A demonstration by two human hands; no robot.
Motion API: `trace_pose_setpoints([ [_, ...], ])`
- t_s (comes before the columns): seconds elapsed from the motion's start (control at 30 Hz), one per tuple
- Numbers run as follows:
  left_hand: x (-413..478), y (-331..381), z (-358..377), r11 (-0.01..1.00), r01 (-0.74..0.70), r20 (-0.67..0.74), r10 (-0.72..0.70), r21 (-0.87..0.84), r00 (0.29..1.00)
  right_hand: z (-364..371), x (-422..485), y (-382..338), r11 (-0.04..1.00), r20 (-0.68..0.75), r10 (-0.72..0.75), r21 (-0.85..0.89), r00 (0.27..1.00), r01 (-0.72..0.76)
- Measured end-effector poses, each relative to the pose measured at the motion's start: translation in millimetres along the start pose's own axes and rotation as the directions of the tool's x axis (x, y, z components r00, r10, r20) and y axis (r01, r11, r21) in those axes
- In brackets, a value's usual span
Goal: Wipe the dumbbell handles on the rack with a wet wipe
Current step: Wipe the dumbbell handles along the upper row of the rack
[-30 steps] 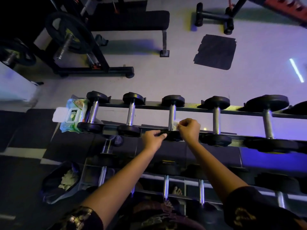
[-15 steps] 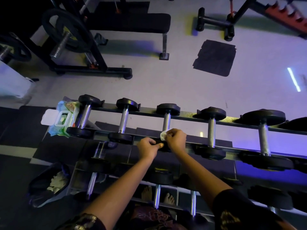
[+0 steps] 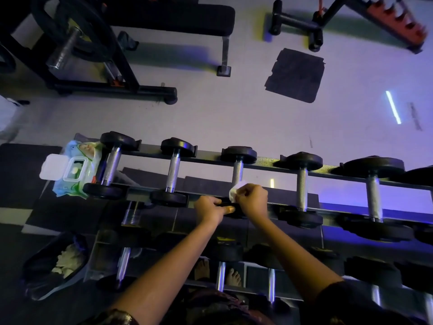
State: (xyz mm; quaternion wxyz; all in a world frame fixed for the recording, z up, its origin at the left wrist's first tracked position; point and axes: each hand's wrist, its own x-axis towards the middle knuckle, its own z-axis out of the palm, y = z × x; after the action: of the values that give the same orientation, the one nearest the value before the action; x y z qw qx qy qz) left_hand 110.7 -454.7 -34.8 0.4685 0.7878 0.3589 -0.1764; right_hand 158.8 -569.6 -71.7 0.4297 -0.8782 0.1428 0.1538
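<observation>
A dark rack [image 3: 269, 166] holds a top row of black dumbbells with steel handles. My right hand [image 3: 251, 199] grips a white wet wipe [image 3: 235, 191] wrapped round the near end of the third dumbbell's handle [image 3: 237, 171]. My left hand [image 3: 210, 208] holds that dumbbell's near black head [image 3: 232, 208], thumb along its side. Left of it lie two more dumbbells [image 3: 173, 171] [image 3: 111, 166]. At the rack's left end lies a green wet-wipe pack [image 3: 75, 171] with its white lid flipped up.
Heavier dumbbells [image 3: 302, 186] [image 3: 373, 193] fill the top row to the right, and lower tiers hold more. A black bag [image 3: 54, 266] with used wipes sits on the floor at lower left. A weight bench [image 3: 173, 17] and a plate-loaded stand [image 3: 77, 36] stand beyond the rack.
My right hand with the wipe has slid along the third dumbbell's handle toward its near end. The left hand keeps hold of the near head. The camera has tilted slightly.
</observation>
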Motion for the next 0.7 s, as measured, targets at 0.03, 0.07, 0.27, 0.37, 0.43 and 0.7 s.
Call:
trace_pose_setpoints([
  [0.03, 1, 0, -1, 1.0, -0.007, 0.006, 0.007, 0.01, 1.0, 0, -5, 1, 1.0, -0.005, -0.008, -0.012, 1.0, 0.008],
  [0.07, 3, 0, -1, 1.0, -0.016, 0.011, 0.016, 0.018, 1.0, -1, -9, -1, 1.0, -0.015, -0.013, -0.012, 1.0, 0.013],
  [0.27, 5, 1, -4, 1.0, -0.01, 0.031, 0.01, 0.003, 0.999, -1, 32, -45, 0.998, -0.195, -0.054, 0.021, 0.979, 0.059],
  [0.37, 2, 1, -6, 1.0, -0.026, 0.033, 0.026, -0.007, 0.999, -1, 46, -50, 0.998, -0.189, -0.056, 0.029, 0.98, 0.062],
  [0.43, 3, 0, -6, 0.999, -0.026, 0.037, 0.026, -0.019, 0.999, -2, 38, -44, 0.997, -0.16, -0.062, 0.028, 0.985, 0.067],
  [0.7, 2, -1, -7, 0.999, -0.023, 0.05, 0.024, -0.025, 0.998, -1, -11, -1, 0.997, -0.037, -0.073, -0.036, 0.997, 0.072],
])
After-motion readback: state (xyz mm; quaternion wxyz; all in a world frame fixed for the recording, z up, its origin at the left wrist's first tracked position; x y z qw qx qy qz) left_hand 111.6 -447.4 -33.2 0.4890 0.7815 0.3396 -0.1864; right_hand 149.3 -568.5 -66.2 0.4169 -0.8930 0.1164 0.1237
